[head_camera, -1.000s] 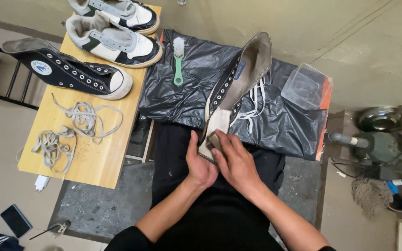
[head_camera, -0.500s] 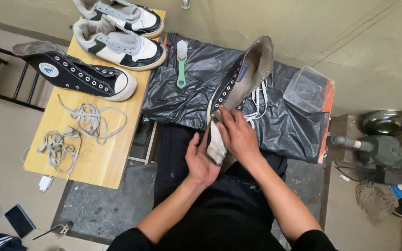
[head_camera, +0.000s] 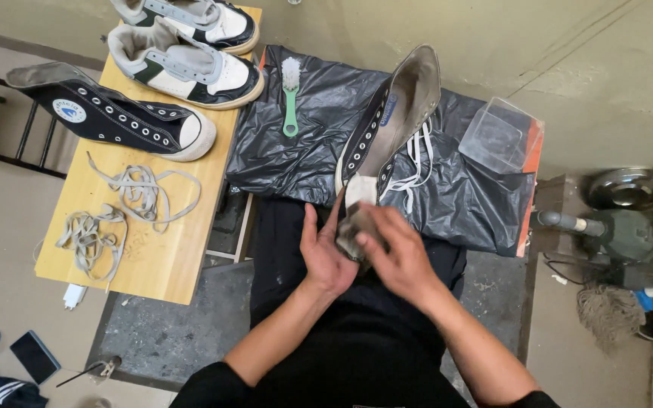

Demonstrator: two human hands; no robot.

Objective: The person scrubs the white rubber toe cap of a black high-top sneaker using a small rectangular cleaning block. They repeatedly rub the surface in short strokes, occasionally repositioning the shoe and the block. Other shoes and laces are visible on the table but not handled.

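Both hands have slid down from the shoe's tongue to its toe; left hand [head_camera: 325, 253] cups the toe of the black high-top shoe [head_camera: 387, 125] from below, right hand [head_camera: 396, 253] presses a grey cloth [head_camera: 351, 230] onto it; shoe lies heel-away on black plastic sheet [head_camera: 462, 196]; green brush [head_camera: 290, 94] beside it, clear box [head_camera: 502, 134] at the sheet's right edge; wooden table [head_camera: 164, 257] at left bears loose laces [head_camera: 126, 200] and three shoes.
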